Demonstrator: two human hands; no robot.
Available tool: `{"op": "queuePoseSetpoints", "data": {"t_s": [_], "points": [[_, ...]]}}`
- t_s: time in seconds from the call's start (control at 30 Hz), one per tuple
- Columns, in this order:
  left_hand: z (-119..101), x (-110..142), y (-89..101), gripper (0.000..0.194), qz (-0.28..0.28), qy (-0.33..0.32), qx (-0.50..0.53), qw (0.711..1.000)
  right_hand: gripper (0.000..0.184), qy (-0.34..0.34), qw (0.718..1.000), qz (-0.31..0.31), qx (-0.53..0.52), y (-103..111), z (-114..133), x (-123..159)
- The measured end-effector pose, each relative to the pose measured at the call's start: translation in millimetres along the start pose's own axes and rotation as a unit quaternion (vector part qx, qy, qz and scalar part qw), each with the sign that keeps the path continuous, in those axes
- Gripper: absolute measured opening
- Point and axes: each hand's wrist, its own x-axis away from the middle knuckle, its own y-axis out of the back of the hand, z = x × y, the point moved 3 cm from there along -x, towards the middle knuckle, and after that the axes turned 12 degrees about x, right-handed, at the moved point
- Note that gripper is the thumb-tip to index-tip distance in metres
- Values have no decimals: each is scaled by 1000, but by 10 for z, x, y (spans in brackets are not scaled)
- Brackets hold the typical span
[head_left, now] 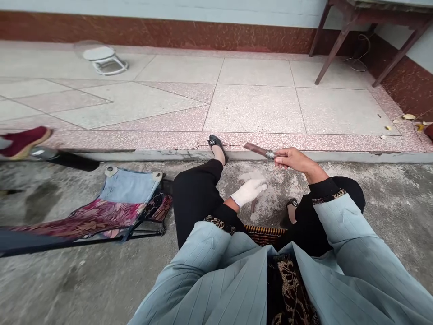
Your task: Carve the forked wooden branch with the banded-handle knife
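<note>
My right hand (293,160), bare, is closed around one end of a brown, flat-looking stick (257,150) with silver wire wound round it near my fingers. The stick points left and stands out against the raised step's edge. My left hand (249,192) wears a white glove and hangs lower, between my knees, with its fingers curled together. What those fingers hold, if anything, is too small to make out. Just below the glove shows a small brown curved piece (253,205); whether it touches the hand I cannot tell.
A folding recliner (130,183) with blue and floral cloth lies to my left. Near it are a dark bottle-like cylinder (72,159) and another person's red shoe (29,140). On the tiled step (255,108) stand a small white stool (104,58) and a wooden table (333,54).
</note>
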Motion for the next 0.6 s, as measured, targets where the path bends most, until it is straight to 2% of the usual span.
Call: {"op": "queuePoseSetpoints", "data": {"t_s": [0.1, 0.17, 0.23, 0.3, 0.33, 0.4, 0.47, 0.5, 0.53, 0.57, 0.6], "points": [[-15, 14, 10, 30, -1, 4, -30, 1000, 19, -84, 982, -91, 140, 70, -113, -77], [-58, 47, 47, 30, -1, -9, -48, 999, 24, -124, 936, -102, 314, 100, -155, -89], [-110, 76, 95, 29, -11, -25, -64, 998, 23, -160, 878, -39, 449, 62, -202, -81], [-151, 95, 151, 28, -34, -33, -80, 996, 13, -186, 852, 70, 485, -57, -251, -45], [-167, 100, 179, 28, -49, -35, -85, 995, 6, -191, 849, 125, 477, -136, -262, -16], [-188, 104, 229, 29, -78, -38, -82, 993, 7, -179, 852, 243, 427, -305, -244, 60], [-199, 97, 261, 29, -105, -37, -61, 992, 5, -122, 865, 358, 329, -430, -159, 145], [-200, 89, 263, 29, -112, -32, -42, 992, 6, -77, 876, 393, 267, -449, -95, 177], [-198, 76, 253, 29, -111, -25, -20, 993, 9, -30, 892, 402, 203, -430, -27, 193], [-192, 61, 232, 29, -105, -16, 1, 994, 14, 13, 914, 378, 147, -375, 32, 189], [-186, 43, 201, 29, -94, -8, 19, 995, 18, 37, 939, 324, 109, -290, 67, 164]]}}
